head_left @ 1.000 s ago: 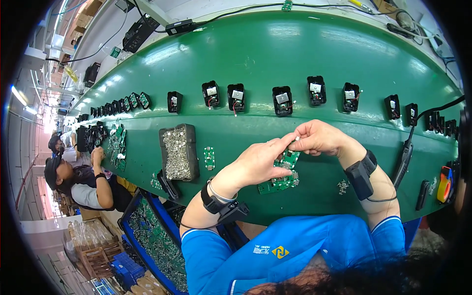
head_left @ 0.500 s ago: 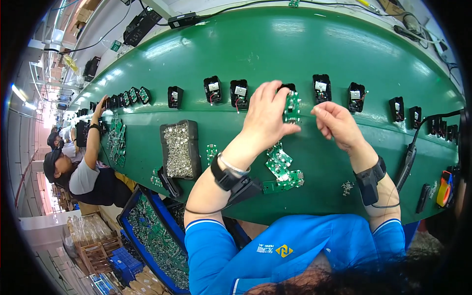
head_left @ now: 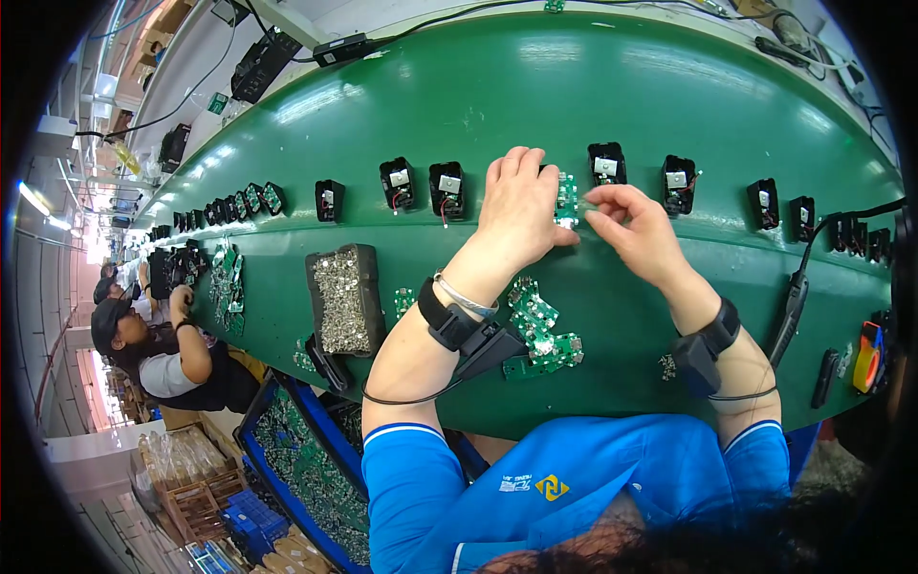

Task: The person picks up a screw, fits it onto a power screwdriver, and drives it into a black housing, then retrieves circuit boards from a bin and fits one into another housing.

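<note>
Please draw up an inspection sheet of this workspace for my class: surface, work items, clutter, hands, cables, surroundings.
Surface: glossy green bench, showing light reflections.
Work items: circuit board at the left hand; black housings spaced along the bench; loose boards nearer the person.
Clutter: black tray of small metal parts; yellow-and-orange item at right.
Hands: left hand against the board, grip partly hidden; right hand beside it, open.
Cables: black cable leading to a black tool.
Surroundings: co-workers at left.

A green bench (head_left: 516, 96) carries black housings (head_left: 447, 191), circuit boards (head_left: 541, 344) and a tray (head_left: 371, 287).
</note>
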A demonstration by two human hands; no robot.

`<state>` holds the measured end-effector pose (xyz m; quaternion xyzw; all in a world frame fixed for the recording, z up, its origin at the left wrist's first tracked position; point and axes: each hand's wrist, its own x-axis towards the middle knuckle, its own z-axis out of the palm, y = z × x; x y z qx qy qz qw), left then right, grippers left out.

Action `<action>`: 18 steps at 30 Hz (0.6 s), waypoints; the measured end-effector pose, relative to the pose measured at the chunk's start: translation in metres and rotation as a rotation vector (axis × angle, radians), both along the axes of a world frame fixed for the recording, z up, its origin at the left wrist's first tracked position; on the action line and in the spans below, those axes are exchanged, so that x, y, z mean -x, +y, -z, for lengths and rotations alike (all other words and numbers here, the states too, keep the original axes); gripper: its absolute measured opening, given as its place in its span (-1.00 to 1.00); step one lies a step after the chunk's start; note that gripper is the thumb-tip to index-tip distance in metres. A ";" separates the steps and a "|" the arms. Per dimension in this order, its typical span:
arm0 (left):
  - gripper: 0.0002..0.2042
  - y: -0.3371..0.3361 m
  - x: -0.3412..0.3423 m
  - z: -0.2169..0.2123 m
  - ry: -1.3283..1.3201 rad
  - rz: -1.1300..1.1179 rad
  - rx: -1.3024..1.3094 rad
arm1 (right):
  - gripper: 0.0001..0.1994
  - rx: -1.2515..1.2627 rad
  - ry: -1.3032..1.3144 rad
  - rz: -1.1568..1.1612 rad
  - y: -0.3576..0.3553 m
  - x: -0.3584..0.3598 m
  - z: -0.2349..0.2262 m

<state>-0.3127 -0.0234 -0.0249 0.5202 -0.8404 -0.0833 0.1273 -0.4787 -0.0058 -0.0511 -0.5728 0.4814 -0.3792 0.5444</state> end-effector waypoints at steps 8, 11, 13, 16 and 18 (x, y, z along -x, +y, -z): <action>-0.37 0.000 -0.006 0.001 0.111 0.004 0.053 | -0.77 0.225 0.229 0.026 -0.001 -0.013 0.000; -0.33 -0.002 -0.006 -0.002 0.024 -0.015 -0.027 | -0.77 0.228 0.232 0.036 -0.002 -0.013 -0.001; -0.40 -0.004 -0.005 -0.002 0.033 0.003 0.006 | -0.77 0.237 0.253 0.033 -0.003 -0.014 -0.001; -0.40 -0.005 -0.004 0.001 0.028 0.012 0.024 | -0.78 0.233 0.258 0.034 -0.003 -0.015 -0.002; -0.40 -0.007 -0.004 -0.001 0.011 0.008 0.004 | -0.80 0.242 0.284 0.033 -0.003 -0.015 -0.004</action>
